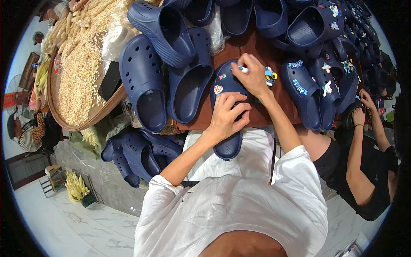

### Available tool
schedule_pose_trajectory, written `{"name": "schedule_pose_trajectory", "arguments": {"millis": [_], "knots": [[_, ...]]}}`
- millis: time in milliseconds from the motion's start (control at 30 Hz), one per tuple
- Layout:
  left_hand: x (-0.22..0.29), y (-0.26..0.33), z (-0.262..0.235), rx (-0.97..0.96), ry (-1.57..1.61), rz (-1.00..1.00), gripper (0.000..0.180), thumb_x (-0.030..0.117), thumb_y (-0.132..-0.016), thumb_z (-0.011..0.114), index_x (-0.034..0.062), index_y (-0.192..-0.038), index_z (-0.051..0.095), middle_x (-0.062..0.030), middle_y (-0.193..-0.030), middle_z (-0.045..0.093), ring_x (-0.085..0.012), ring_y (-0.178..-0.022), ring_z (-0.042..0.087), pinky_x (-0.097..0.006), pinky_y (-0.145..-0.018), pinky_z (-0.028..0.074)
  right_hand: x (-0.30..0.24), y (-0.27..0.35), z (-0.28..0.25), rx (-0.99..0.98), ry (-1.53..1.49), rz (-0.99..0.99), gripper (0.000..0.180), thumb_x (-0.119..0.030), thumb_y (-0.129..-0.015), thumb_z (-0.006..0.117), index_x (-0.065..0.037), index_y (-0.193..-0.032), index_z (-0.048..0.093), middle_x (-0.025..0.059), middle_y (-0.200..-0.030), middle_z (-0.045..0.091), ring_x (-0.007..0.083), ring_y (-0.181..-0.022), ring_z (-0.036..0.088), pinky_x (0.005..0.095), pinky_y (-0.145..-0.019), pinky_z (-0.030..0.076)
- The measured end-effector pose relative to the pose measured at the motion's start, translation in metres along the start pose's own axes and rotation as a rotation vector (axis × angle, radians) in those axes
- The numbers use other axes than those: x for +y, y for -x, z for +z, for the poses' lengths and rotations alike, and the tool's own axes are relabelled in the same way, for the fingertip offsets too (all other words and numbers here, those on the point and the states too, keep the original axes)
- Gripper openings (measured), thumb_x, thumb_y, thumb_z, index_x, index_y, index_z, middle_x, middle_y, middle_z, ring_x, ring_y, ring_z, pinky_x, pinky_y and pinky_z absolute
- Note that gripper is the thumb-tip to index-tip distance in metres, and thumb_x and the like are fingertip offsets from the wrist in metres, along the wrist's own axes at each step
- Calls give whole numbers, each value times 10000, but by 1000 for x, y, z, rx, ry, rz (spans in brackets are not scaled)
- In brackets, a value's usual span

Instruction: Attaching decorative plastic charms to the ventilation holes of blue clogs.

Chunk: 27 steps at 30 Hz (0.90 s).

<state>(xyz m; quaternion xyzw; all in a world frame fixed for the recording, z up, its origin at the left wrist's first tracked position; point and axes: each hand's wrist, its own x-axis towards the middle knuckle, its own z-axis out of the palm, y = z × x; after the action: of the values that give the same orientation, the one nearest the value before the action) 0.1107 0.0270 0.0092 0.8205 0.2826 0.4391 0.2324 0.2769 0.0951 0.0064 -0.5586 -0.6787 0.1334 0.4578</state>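
Observation:
A navy foam clog (227, 146) lies in front of me, its toe on the brown table edge and its heel over my lap. My left hand (230, 112) is closed over the clog's middle, fingers curled on its upper. Against the clog's far right side, my right hand (253, 77) pinches a small white-and-blue shoe charm (242, 69). A red-and-white charm (218, 89) and a small round charm (222, 77) sit in the clog's upper. Several loose colourful charms (270, 76) lie just right of my right hand.
Plain navy clogs (143, 81) crowd the left of the brown table (280, 112); decorated clogs (301, 94) stand at right. A round basket (85, 127) of pale kernels and a black phone-like slab (112, 81) lie left. More clogs (137, 154) hang below. Another person's hands (359, 113) work at far right.

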Motion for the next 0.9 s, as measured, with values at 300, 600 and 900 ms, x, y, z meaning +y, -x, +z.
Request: {"name": "schedule_pose_trajectory", "arguments": {"millis": [300, 600, 900], "knots": [[-1, 3, 0, 12, 7, -2, 249, 65, -693, 729, 109, -934, 682, -72, -1105, 622, -298, -1091, 575, -433, -923, 450, 28, 24, -45, 60, 299, 177, 355, -383, -863, 749, -53, -904, 623, 126, -876, 587, 349, -886, 589, 455, -797, 464], [2, 3, 2, 10, -16, -24, 281, 47, -693, 760, 117, -961, 712, -64, -1137, 646, -307, -1094, 589, -426, -924, 464, 4, 5, -18, -201, 327, 335, 557, -506, -806, 769, -5, -909, 549, 201, -770, 655, 382, -740, 653, 509, -669, 474], [1, 5, 1, 15, -33, -11, 291, 58, -702, 758, 127, -981, 711, -62, -1145, 642, -309, -1102, 587, -431, -939, 462, 37, 42, -27, 30, 428, 140, 111, -144, -972, 549, -46, -985, 600, 179, -893, 664, 382, -874, 641, 499, -744, 485]]}}
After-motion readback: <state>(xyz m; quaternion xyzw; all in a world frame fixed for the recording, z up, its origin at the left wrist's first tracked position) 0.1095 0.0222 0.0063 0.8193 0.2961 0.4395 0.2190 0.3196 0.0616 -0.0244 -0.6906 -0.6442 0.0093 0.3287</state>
